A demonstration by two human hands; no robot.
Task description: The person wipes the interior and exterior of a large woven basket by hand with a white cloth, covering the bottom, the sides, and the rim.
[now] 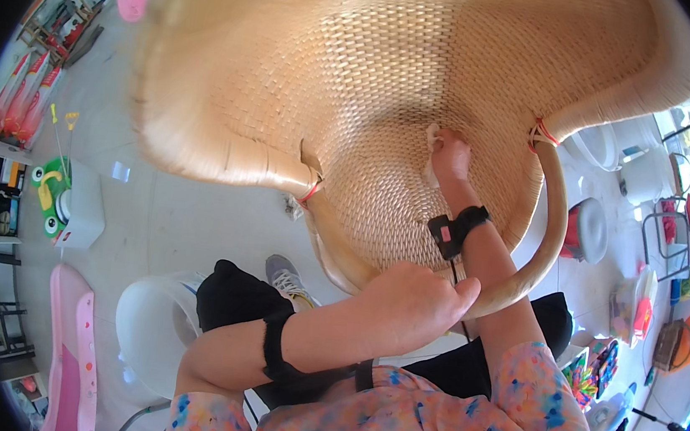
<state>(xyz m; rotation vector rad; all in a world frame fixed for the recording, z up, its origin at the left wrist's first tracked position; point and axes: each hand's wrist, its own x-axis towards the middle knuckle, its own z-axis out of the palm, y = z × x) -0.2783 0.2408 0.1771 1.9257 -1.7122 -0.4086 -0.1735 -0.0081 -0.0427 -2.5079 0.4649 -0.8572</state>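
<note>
A large woven basket [388, 43], with a wide flaring rim, is tilted so that its inside faces me. Its bent wooden handle [553, 231] arches across the near side, tied at both ends with red and pale bands. My left hand [415, 302] is closed around the middle of that handle. Reaching in beneath the handle, my right hand [453, 157] presses a crumpled white cloth [430, 167] against the inner weave. A black strap with a small device [447, 236] circles the right wrist. The cloth is partly hidden by the fingers.
A white plastic bucket [147, 327] stands by my knee on the left, near a pink slide [69, 350]. Farther left is a green frog-faced toy [56, 201]. At right are a grey-lidded red bin [588, 231] and a metal-framed chair [674, 231].
</note>
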